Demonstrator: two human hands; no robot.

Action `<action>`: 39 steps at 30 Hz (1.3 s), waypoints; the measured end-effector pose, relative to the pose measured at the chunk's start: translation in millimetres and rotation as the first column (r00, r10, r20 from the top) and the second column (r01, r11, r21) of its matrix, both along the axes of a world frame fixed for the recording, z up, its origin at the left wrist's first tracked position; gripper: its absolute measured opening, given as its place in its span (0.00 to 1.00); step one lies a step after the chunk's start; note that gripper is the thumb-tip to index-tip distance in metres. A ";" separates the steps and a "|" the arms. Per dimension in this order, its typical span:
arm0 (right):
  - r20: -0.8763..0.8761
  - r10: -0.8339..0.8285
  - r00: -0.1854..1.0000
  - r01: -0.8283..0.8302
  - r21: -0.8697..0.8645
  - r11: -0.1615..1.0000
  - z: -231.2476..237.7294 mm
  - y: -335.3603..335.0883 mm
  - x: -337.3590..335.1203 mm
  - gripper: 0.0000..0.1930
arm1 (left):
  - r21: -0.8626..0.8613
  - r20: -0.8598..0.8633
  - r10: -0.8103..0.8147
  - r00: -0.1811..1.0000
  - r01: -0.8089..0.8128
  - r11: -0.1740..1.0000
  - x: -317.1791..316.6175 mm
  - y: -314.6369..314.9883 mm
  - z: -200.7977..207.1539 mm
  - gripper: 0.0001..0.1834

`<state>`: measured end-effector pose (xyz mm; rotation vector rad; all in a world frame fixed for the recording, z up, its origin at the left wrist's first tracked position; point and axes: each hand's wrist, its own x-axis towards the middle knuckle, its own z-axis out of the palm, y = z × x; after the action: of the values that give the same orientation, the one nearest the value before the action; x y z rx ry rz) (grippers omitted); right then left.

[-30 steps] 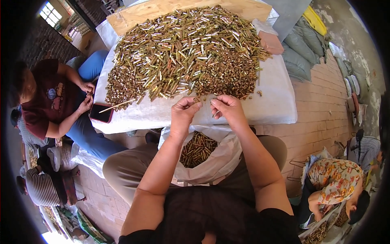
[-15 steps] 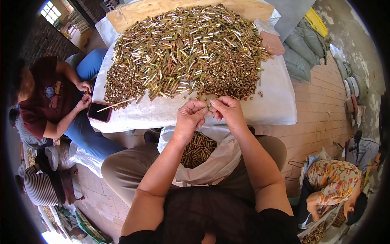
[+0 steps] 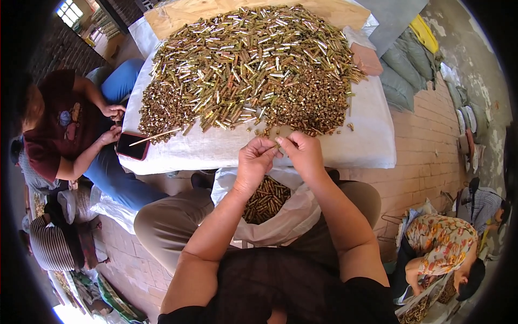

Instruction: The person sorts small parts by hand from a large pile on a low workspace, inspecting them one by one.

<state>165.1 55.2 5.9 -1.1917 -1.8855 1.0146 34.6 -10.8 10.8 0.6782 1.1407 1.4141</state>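
Note:
My left hand and my right hand meet at the table's near edge. Thumbs and fingers pinch a small gold-coloured metal piece between them; the fingers cover most of it. Just beyond my fingertips lies a heap of small gold-coloured nut-like pieces. Behind these spreads a big pile of slim gold metal tubes. Below my wrists, between my knees, an open white sack holds many slim gold metal pieces.
A white sheet covers the table, with a wooden board behind the pile. On the left lie a phone and a thin stick, near a seated person. Another person bends at lower right. Grey sacks stand beyond the table.
Both hands remain together at the table edge, with the right thumb and fingers slightly shifted over the small piece. The view has tilted a little.

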 end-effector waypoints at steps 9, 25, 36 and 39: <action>0.149 -0.085 0.985 0.033 0.324 0.946 -0.1 -21.9 -23.8 0.15 | -0.040 -0.047 0.148 0.988 -0.150 0.988 -0.3 -10.2 -13.3 0.01; 0.189 0.024 0.982 -0.100 0.401 0.911 1.2 -20.5 -31.2 0.14 | 0.119 -0.301 0.127 0.945 -0.095 0.988 -20.1 -7.8 -12.4 0.04; 0.531 -0.177 0.829 -0.081 0.426 0.901 -14.5 16.1 -29.2 0.11 | 0.185 -0.981 0.174 0.089 0.132 0.974 -69.0 59.7 -11.9 0.05; 0.467 -0.148 0.872 -0.053 0.391 0.919 -13.5 17.5 -28.6 0.10 | 0.165 -0.985 0.169 -0.014 0.152 0.974 -75.5 71.6 -21.3 0.06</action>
<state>136.5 72.7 -7.6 -1.3188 -2.2911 0.2745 -40.9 60.8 -10.4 2.1496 2.1004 0.8419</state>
